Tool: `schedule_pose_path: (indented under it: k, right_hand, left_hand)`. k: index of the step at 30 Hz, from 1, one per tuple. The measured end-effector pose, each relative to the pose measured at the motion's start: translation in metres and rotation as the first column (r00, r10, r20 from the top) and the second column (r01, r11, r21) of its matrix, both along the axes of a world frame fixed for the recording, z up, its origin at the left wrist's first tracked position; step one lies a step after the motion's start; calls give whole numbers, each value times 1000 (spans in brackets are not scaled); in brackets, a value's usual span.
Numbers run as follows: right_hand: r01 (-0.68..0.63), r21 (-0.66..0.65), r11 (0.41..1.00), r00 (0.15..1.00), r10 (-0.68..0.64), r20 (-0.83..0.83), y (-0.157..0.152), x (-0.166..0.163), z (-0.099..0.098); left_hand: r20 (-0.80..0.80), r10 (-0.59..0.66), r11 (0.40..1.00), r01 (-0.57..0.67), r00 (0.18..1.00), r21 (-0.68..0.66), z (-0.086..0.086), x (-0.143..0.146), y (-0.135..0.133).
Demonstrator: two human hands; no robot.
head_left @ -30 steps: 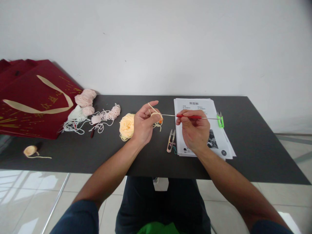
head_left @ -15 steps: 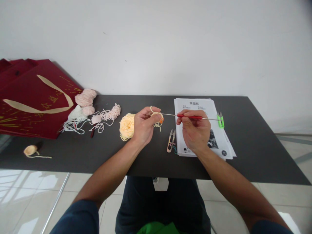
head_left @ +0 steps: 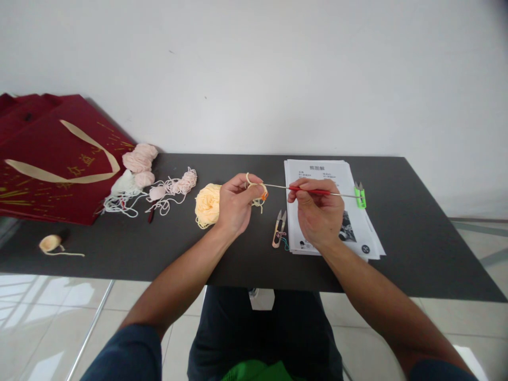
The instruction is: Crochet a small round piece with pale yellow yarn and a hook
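My left hand (head_left: pixel 235 203) is closed in a pinch on a small cream crochet piece (head_left: pixel 259 191) with an orange marker, yarn looped over its index finger. A cream yarn ball (head_left: pixel 207 205) lies just left of that hand on the dark table (head_left: pixel 416 238). My right hand (head_left: pixel 319 214) grips a red-handled crochet hook (head_left: pixel 313 191), held level, its metal tip pointing left into the crochet piece. The right hand hovers over a stack of printed sheets (head_left: pixel 327 174).
Beige thread snips (head_left: pixel 278 228) lie between my hands, green snips (head_left: pixel 360 195) on the sheets' right edge. Pink yarn balls (head_left: pixel 139 159) and loose pink-white yarn (head_left: pixel 166 190) sit at left beside a dark red gift bag (head_left: pixel 51 159). A small cream yarn bit (head_left: pixel 50 243) lies near the left front edge.
My left index finger, raised with yarn over it a second ago, has curled down onto the crochet piece. The right hand and hook have barely moved.
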State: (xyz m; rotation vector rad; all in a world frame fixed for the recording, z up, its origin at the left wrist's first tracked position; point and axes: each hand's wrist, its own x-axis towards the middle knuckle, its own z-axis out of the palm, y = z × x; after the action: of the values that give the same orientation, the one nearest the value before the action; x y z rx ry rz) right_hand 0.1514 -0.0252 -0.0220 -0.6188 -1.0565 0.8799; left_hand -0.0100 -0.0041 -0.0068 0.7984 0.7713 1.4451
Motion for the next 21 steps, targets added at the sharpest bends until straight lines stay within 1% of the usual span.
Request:
schedule_pose_path:
  k: [5,10,21]
  right_hand:
    - [0,13,1000,1000,0,2,-1,0,1]
    - [27,-1,1000,999,-27,21,-1,0,0]
    - [21,11,1000,1000,-21,21,-2,-1,0]
  left_hand:
    - [13,-6,1000,6,1000,0,1,0,0]
    - [5,-1,1000,1,1000,-4,1,0,-1]
    - [8,-8,1000,8,1000,0,1,0,-1]
